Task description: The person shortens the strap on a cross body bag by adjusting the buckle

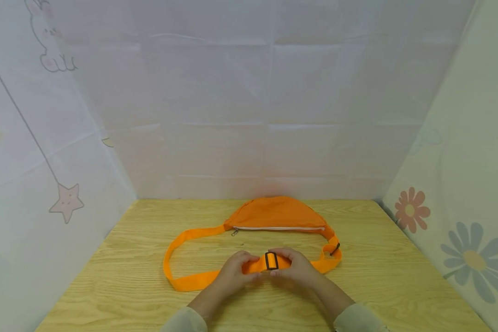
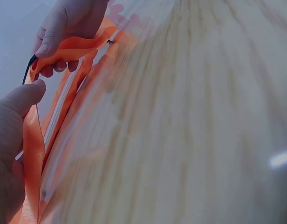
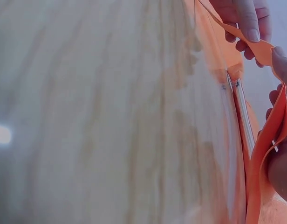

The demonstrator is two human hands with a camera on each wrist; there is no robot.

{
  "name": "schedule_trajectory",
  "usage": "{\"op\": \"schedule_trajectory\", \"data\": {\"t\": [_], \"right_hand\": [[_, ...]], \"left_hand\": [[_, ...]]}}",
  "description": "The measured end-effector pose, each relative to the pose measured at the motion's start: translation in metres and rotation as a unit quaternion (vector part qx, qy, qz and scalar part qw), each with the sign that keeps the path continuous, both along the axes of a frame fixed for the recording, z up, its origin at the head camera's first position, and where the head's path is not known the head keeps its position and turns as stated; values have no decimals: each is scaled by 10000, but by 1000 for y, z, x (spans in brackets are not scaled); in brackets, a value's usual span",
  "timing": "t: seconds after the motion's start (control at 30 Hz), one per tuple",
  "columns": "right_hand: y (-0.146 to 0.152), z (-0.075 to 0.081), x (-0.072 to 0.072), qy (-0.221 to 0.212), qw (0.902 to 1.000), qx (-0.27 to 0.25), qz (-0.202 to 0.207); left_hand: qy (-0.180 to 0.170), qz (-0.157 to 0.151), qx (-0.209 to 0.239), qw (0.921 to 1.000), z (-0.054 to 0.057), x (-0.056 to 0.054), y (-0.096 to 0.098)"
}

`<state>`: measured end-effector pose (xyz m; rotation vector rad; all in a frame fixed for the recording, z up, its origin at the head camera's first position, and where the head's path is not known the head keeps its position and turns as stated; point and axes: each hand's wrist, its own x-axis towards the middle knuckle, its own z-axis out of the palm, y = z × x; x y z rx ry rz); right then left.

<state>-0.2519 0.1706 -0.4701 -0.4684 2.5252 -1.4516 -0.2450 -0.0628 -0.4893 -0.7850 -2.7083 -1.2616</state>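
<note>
An orange waist bag point(image 1: 278, 212) lies on the table with its pale zipper toward me. Its orange strap point(image 1: 197, 281) loops round to the front, where both hands have it raised a little. My left hand point(image 1: 234, 272) pinches the strap just left of a black slide buckle point(image 1: 271, 261). On the buckle's other side my right hand point(image 1: 296, 268) pinches the strap between thumb and fingers. In the left wrist view the left thumb point(image 2: 24, 98) presses on the strap below the buckle. The right wrist view shows the strap point(image 3: 269, 135) folded double beside the right hand.
Near the bag's right end is a second black buckle point(image 1: 335, 249) on a small strap loop. A zipper pull point(image 1: 234, 233) hangs at the bag's left. The wooden table point(image 1: 128, 276) meets patterned cloth walls point(image 1: 249, 115) at the back and sides.
</note>
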Motion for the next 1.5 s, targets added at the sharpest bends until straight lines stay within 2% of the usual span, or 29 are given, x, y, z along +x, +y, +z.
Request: {"op": "schedule_trajectory", "data": {"t": [0.4,0.63,0.8,0.9,1.0,1.13,1.33,1.5], "right_hand": [[0,0,1,-49,10000,29,41],[0,1,1,7,9999,71,121],[0,2,2,-22,9999,8,109],[0,3,2,-24,9999,-57,154],[0,3,3,-12,9998,-100,146],[0,2,3,-34,9997,-167,173],[-2,-1,2,-127,9994,-202,237],[-3,1,3,-103,9997,-104,217]], "left_hand": [[10,94,77,9999,3,-1,-1],[-270,55,560,9981,2,-2,1],[-296,27,333,9990,1,-2,1],[-451,-20,420,9981,1,-1,1],[-851,-106,929,9920,-1,-1,1],[-1345,-66,1548,9787,-4,-4,1],[-1791,194,1892,9653,-4,-8,2],[-2149,202,2343,9479,-6,-8,3]]}}
